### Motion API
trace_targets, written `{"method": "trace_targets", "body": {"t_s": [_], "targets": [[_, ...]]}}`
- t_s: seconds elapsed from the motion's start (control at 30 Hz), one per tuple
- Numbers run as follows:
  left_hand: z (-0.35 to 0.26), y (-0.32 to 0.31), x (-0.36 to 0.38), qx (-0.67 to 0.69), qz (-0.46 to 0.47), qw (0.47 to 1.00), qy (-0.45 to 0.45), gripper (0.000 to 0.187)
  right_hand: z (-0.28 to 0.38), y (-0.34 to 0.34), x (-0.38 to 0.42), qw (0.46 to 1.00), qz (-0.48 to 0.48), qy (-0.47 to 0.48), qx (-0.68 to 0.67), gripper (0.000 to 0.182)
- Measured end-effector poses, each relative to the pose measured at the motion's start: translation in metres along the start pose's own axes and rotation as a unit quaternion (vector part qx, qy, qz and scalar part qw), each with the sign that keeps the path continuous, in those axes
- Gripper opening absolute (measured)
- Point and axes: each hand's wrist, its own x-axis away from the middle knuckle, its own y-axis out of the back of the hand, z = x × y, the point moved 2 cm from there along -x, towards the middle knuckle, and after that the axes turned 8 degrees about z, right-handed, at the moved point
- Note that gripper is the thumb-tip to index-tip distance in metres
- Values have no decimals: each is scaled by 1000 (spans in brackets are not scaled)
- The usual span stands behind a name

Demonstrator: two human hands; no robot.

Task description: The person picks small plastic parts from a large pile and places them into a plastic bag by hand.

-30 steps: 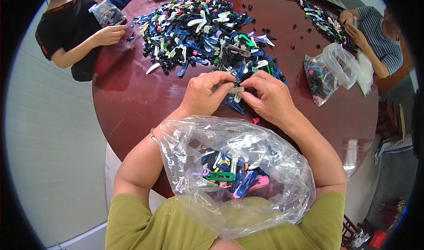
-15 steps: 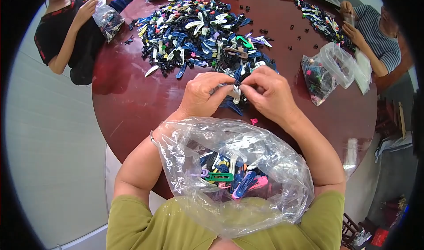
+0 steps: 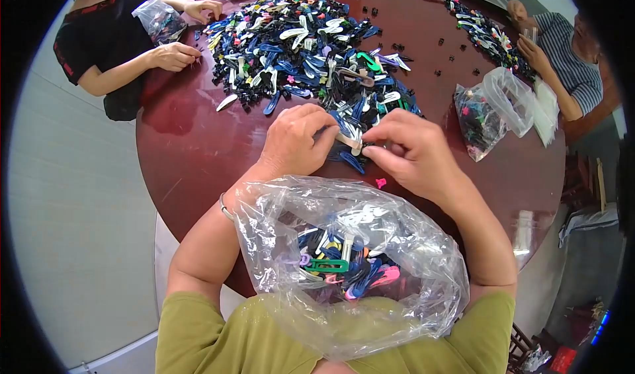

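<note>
My left hand [image 3: 299, 136] is closed on a beige hair clip [image 3: 348, 140] at the near edge of the pile. Close beside it, the thumb and forefinger of my right hand [image 3: 413, 154] are curled round something small and dark that I cannot make out. Blue and white snap hair clips lie under and around the fingertips, and a blue clip [image 3: 352, 162] sits just below them. On my lap an open clear plastic bag [image 3: 423, 268] holds mixed clips, among them a green clip [image 3: 329, 265] and a pink clip [image 3: 385, 277].
A large heap of hair clips [image 3: 291, 63] covers the middle of the red table [image 3: 192, 156]. A small pink clip [image 3: 381, 183] lies near my right wrist. Another filled bag [image 3: 479, 119] stands at right. Two people sit at the table, left and right, beside clips.
My hands have moved slightly apart, and the beige clip shows more fully in my left fingers. The person at left has lowered both hands toward the table and the heap.
</note>
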Motion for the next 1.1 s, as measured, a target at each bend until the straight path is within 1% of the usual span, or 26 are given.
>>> {"method": "trace_targets", "body": {"t_s": [0.07,0.1,0.2,0.3,0.5,0.6,0.63,0.73,0.8,0.83,0.93,0.97,1.0,1.03,1.1], "targets": [[1,0,0,1,-2,1000,0,5,-12,-14,-2,997,-12,17,81,19],[2,-1,0,3,-3,1000,1,5,-10,-16,-3,992,1,2,124,20],[2,-1,0,10,-14,1000,-6,5,-13,-20,-4,982,6,38,188,17],[1,0,0,14,-29,999,-8,6,-15,-19,-3,988,-16,21,152,16],[2,1,0,13,-41,999,2,9,-15,-4,-5,999,-45,-28,8,9],[3,2,0,-20,-30,999,-2,10,-12,12,-2,983,-73,-91,-141,8],[3,2,0,-27,-26,999,-5,9,-9,14,0,959,-77,-95,-256,9],[2,2,1,-41,-18,999,-6,8,40,39,13,959,6,-68,-276,9],[2,2,1,-38,-17,999,-1,7,62,49,18,969,98,50,-220,10],[2,2,1,-41,-19,999,-2,7,73,48,21,956,125,28,-265,9],[3,1,1,-52,-23,998,-8,8,61,36,13,988,71,76,-118,9],[3,1,1,-56,-25,998,-8,8,49,30,8,996,15,39,-81,8],[3,1,2,-61,-26,998,-9,8,30,23,3,999,-30,36,-2,8],[3,2,1,-69,-27,997,-9,9,14,18,0,999,-47,-2,22,10],[2,4,0,-84,-28,996,-7,10,-13,8,-5,997,-42,-18,62,11]]}}
